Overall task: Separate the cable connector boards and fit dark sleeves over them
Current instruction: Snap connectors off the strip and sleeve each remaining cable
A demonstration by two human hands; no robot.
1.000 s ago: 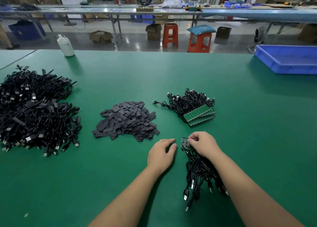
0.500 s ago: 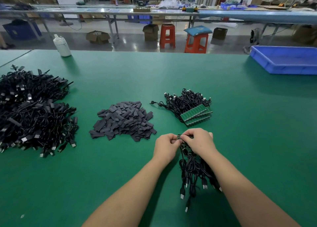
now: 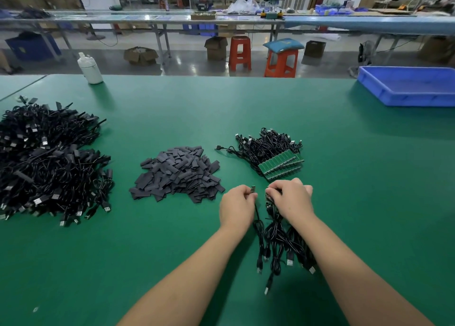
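since pulled apart, left hand (image 3: 237,201) pinches one board (image 3: 252,189) upright, cable (image 3: 259,229) trailing toward person.

Bright even overhead light, soft shadows on the green table (image 3: 320,153), wide-angle bowing at edges, slightly soft background.

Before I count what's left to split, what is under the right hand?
Under the right hand lies a bundle of black cables, its tails and USB plugs trailing toward the person. A bit of connector board shows at the fingertips; the rest of the boards are covered.
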